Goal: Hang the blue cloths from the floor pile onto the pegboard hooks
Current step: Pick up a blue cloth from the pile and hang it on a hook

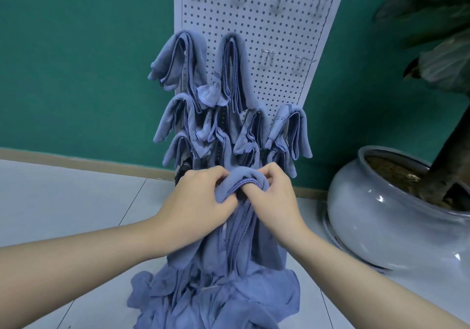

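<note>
A white pegboard (277, 31) leans against the green wall, with several blue cloths (229, 74) draped over its lower hooks. Two empty hooks (268, 55) stick out at mid right, and more run along the top. Both hands grip one folded blue cloth (241, 183) in front of the board's lowest row. My left hand (201, 196) holds its left side and my right hand (276, 191) holds its right side, thumb tucked under the fold. The cloth's tail hangs down to the pile of blue cloths (216, 300) on the floor.
A big grey glazed pot (376, 216) with a plant trunk (447, 155) stands on the floor to the right, close to the board. Pale floor tiles (63, 201) stretch to the left, and a wooden skirting runs along the wall.
</note>
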Action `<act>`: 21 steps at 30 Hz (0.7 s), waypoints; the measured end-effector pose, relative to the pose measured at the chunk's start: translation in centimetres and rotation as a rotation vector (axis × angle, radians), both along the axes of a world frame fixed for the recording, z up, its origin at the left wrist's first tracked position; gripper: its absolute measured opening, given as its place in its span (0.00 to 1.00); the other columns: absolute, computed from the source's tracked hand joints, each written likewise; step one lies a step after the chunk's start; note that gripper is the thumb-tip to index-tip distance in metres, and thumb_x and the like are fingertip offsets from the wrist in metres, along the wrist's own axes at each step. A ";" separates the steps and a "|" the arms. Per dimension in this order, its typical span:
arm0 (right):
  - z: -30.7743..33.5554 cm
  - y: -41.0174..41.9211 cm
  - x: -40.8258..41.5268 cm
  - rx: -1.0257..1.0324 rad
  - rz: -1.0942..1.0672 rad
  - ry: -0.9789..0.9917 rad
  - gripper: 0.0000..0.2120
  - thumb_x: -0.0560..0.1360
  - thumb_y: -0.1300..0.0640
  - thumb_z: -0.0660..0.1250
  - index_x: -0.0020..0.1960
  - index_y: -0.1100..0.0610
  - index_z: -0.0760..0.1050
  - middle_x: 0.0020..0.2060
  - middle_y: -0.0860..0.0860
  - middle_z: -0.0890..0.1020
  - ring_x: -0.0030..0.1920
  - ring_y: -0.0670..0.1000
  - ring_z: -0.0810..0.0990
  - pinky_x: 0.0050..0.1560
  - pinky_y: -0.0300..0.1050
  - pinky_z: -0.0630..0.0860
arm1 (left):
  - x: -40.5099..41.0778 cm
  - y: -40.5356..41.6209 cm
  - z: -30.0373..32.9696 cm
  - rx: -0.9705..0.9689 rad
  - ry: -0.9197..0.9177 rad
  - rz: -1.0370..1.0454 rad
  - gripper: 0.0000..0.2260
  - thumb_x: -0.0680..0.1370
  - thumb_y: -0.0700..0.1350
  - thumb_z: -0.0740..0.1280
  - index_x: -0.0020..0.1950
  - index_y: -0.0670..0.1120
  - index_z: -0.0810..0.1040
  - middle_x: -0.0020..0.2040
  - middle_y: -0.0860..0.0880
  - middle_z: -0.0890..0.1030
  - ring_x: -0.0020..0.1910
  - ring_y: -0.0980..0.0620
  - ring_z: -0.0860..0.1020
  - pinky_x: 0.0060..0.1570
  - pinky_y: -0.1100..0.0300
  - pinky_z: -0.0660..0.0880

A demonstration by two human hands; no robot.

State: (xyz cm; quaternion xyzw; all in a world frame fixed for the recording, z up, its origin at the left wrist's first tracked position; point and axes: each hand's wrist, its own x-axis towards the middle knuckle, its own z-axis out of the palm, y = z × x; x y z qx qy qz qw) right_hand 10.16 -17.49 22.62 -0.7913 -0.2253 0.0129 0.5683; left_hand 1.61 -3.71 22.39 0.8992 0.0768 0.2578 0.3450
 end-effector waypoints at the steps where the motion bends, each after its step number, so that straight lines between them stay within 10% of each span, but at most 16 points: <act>1: 0.7 0.0 0.3 -0.005 -0.005 -0.010 0.07 0.74 0.60 0.71 0.44 0.56 0.73 0.35 0.47 0.78 0.35 0.45 0.74 0.36 0.38 0.70 | 0.4 0.1 0.5 -0.011 0.000 0.000 0.11 0.71 0.49 0.66 0.51 0.55 0.82 0.39 0.58 0.83 0.39 0.59 0.80 0.42 0.58 0.78; 9: 10.2 -0.6 3.4 -0.011 0.043 -0.222 0.15 0.74 0.63 0.67 0.49 0.44 0.86 0.38 0.40 0.86 0.37 0.43 0.80 0.39 0.38 0.76 | 5.0 1.6 8.4 -0.016 -0.109 0.024 0.15 0.81 0.49 0.66 0.34 0.51 0.73 0.28 0.54 0.73 0.31 0.54 0.70 0.35 0.55 0.68; 17: 17.1 0.8 7.7 0.008 -0.003 -0.414 0.23 0.77 0.65 0.62 0.43 0.36 0.79 0.29 0.41 0.76 0.30 0.45 0.68 0.31 0.34 0.67 | 10.1 2.5 17.1 -0.022 -0.242 0.087 0.11 0.82 0.49 0.64 0.41 0.52 0.81 0.32 0.53 0.80 0.34 0.56 0.76 0.33 0.64 0.70; 21: 18.0 2.5 11.3 -0.035 -0.148 -0.476 0.19 0.81 0.61 0.61 0.34 0.43 0.72 0.24 0.45 0.69 0.27 0.48 0.64 0.29 0.41 0.62 | 14.0 3.4 19.2 -0.099 -0.290 0.179 0.18 0.81 0.45 0.64 0.32 0.47 0.69 0.26 0.54 0.69 0.29 0.55 0.66 0.31 0.58 0.62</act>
